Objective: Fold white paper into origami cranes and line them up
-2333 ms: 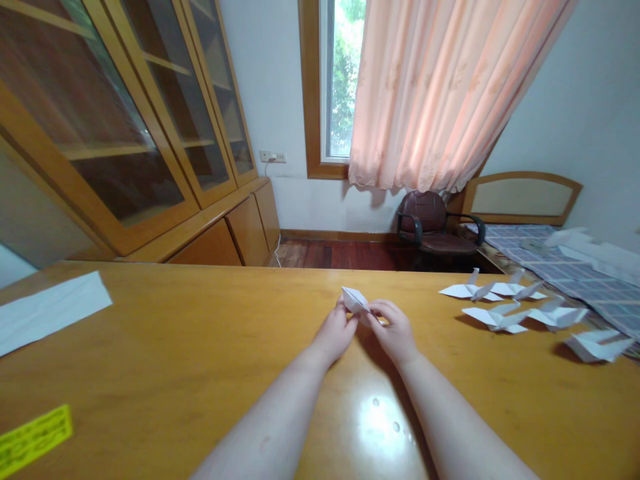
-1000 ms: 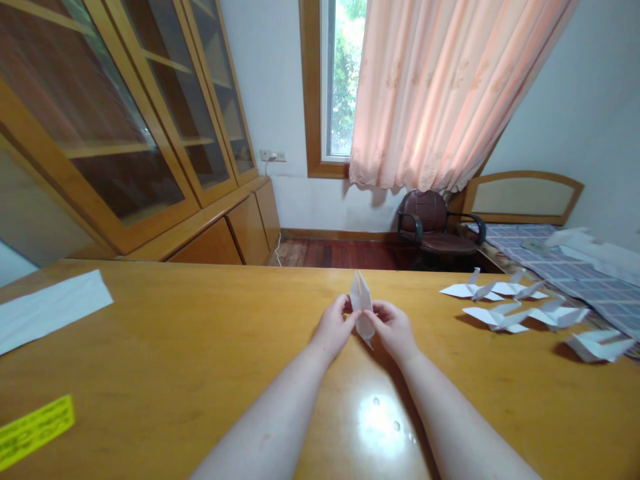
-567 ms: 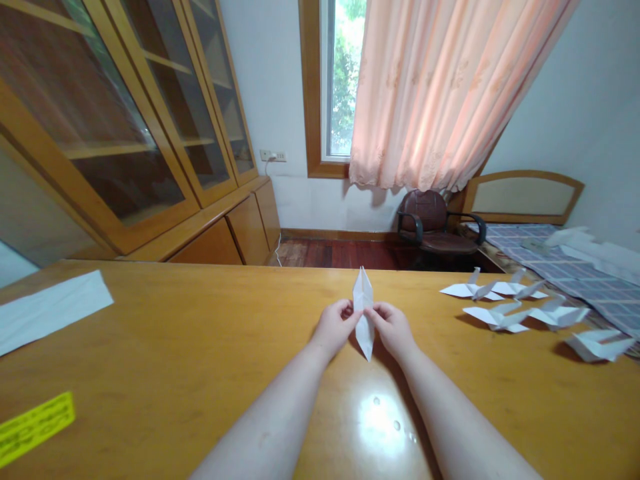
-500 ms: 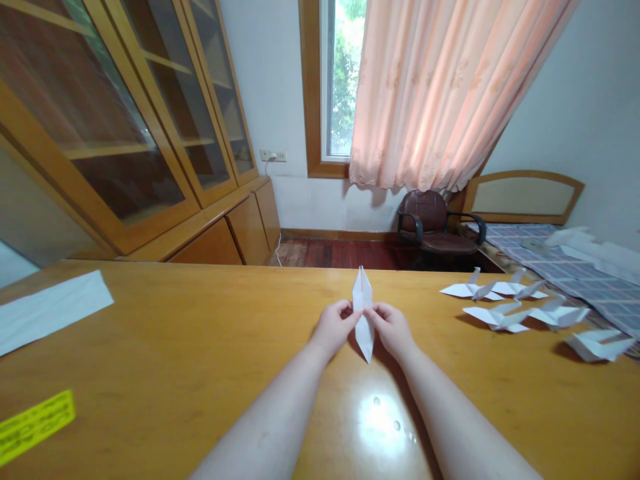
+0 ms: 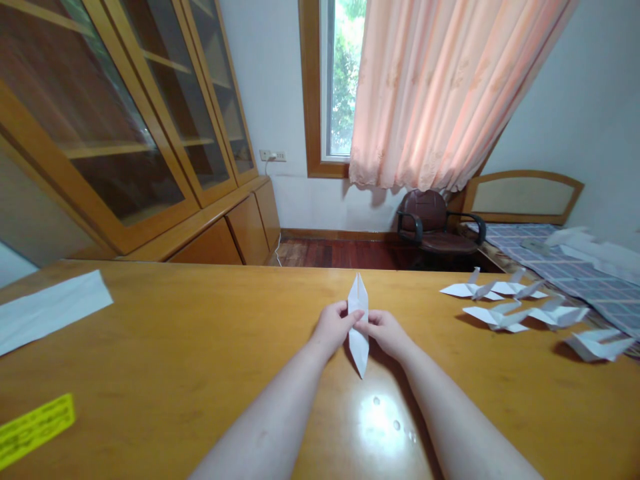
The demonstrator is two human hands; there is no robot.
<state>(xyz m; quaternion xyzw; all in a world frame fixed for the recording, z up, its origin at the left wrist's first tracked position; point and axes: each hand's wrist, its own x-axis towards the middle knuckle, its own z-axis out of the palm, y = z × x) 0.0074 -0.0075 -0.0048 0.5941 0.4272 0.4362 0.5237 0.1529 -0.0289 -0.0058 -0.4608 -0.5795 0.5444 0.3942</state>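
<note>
A folded white paper (image 5: 359,347), a long narrow diamond with a slit at its far tip, is held just over the table in the middle. My left hand (image 5: 334,327) pinches its left edge, the thumb lying across the front face. From the other side my right hand (image 5: 387,331) grips the right edge, its thumb close to the left thumb near the paper's middle. The fingers behind the paper are hidden. Several finished white paper cranes (image 5: 503,317) stand at the table's right side, apart from both hands.
The yellow wooden table (image 5: 200,347) fills the foreground. At its left lie a white paper sheet (image 5: 55,307) and a bright yellow label (image 5: 37,430). Beyond the far edge are a brown armchair (image 5: 435,223), a bed (image 5: 565,247) and a glass-door cabinet (image 5: 165,127).
The folded paper has shifted slightly toward me and to the left. My left thumb now reaches further across its face, and my right hand has moved a little lower.
</note>
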